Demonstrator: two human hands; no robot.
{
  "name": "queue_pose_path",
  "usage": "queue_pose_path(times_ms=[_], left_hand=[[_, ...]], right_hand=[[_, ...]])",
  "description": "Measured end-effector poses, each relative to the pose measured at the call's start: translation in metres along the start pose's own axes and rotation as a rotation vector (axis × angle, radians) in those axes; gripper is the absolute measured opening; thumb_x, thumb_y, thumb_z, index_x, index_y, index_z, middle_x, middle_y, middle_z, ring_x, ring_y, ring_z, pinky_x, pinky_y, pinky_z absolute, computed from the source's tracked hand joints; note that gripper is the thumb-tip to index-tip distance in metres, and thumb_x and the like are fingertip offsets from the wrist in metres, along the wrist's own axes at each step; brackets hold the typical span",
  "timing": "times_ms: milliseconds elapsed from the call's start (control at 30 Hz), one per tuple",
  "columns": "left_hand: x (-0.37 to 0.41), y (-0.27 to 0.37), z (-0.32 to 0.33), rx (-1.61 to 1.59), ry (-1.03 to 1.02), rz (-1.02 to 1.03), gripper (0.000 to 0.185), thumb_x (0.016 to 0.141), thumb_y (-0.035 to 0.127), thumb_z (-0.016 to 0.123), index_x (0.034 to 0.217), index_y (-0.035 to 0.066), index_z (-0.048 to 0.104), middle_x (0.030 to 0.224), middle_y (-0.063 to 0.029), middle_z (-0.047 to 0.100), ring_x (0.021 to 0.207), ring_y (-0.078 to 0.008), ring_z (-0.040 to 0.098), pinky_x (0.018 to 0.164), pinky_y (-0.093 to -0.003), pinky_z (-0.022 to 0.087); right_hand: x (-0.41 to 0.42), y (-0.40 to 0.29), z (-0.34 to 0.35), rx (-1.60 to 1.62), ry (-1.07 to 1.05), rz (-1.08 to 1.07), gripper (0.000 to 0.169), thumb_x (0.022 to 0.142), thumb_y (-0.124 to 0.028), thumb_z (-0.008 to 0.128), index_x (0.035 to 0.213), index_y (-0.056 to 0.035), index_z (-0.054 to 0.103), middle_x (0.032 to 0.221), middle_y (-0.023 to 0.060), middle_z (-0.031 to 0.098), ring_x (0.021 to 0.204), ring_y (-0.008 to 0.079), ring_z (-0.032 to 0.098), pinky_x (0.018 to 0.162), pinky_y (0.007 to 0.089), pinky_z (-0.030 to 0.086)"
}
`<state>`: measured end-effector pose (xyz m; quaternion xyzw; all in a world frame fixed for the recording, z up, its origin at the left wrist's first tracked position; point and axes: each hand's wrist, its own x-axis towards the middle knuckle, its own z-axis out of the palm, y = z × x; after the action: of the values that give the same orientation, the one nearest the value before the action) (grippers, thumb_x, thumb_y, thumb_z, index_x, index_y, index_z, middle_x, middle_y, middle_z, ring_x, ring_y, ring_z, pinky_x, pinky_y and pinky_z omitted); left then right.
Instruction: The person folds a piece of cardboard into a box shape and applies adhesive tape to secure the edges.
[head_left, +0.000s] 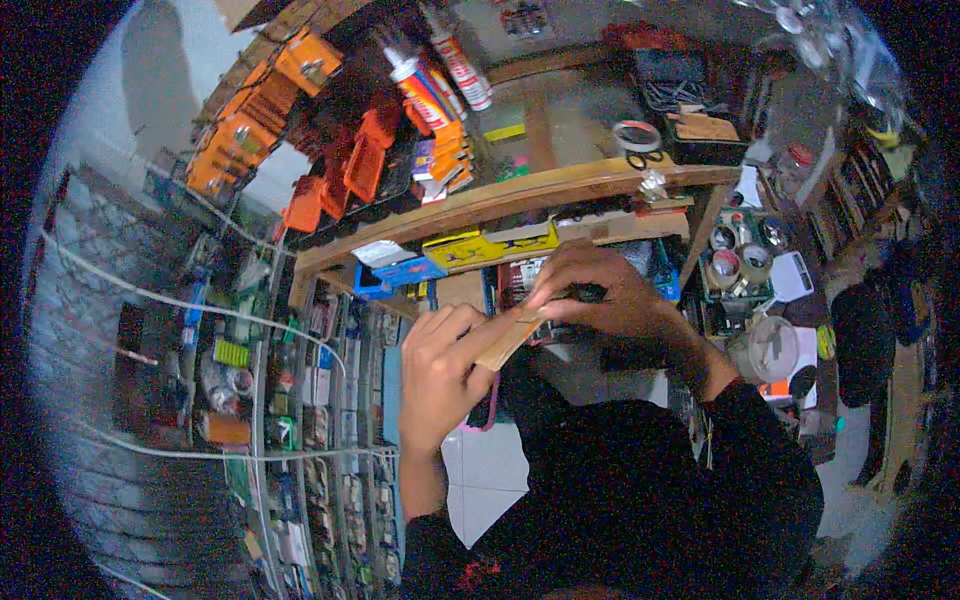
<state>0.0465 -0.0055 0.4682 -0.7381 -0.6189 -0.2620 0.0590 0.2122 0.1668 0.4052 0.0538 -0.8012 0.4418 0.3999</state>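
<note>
Before my chest, both hands hold a flat tan strip, like cardboard or tape (506, 343); its exact kind cannot be told. My left hand (442, 364) grips its lower left side, with the thumb along the lower edge. My right hand (592, 289) pinches its upper right end between thumb and fingertips. A thin orange line runs along part of the strip. Behind the hands lies a dark red item with writing (517, 281), partly hidden by my right hand.
A wooden shelf edge (480, 202) crosses ahead, with sealant tubes (420, 94), orange bins (367, 165) and a tape roll (636, 136). Yellow boxes (487, 246) sit beneath it. At right are more tape rolls (726, 266) and a clear plastic tub (772, 349). Stocked racks (322, 420) stand at left.
</note>
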Motion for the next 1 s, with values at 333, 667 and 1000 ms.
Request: queue_pose_path(times_ms=[333,667,1000], left_hand=[[0.021,-0.01,0.021,-0.019,-0.021,0.121,0.043,0.067,0.006,0.07,0.109,0.011,0.073,0.079,-0.008,0.054,0.075,-0.0288,0.055,0.068,-0.0409,0.042],[0.022,-0.019,0.021,0.004,0.055,0.049,0.038,0.068,0.005,0.072,0.107,0.008,0.073,0.082,-0.0086,0.06,0.078,-0.0282,0.059,0.07,-0.0395,0.046],[0.026,-0.038,0.024,-1.064,0.415,-0.731,0.034,0.091,0.014,0.07,0.118,-0.005,0.061,0.109,-0.0108,0.069,0.098,-0.0162,0.067,0.085,-0.0319,0.054]], right_hand=[[-0.019,0.008,-0.008,-0.06,0.097,0.267,0.009,0.092,-0.011,0.064,0.094,-0.0022,0.066,0.096,0.0097,0.067,0.096,0.0232,0.064,0.089,0.0358,0.048],[-0.034,0.039,-0.032,-0.148,0.51,0.35,0.012,0.093,-0.014,0.066,0.096,-0.0021,0.068,0.094,0.0085,0.07,0.091,0.0202,0.066,0.087,0.0323,0.049],[-0.074,0.121,-0.116,-1.076,0.73,0.192,0.011,0.088,-0.008,0.069,0.097,-0.0029,0.07,0.092,0.0116,0.07,0.085,0.0278,0.066,0.078,0.037,0.05]])
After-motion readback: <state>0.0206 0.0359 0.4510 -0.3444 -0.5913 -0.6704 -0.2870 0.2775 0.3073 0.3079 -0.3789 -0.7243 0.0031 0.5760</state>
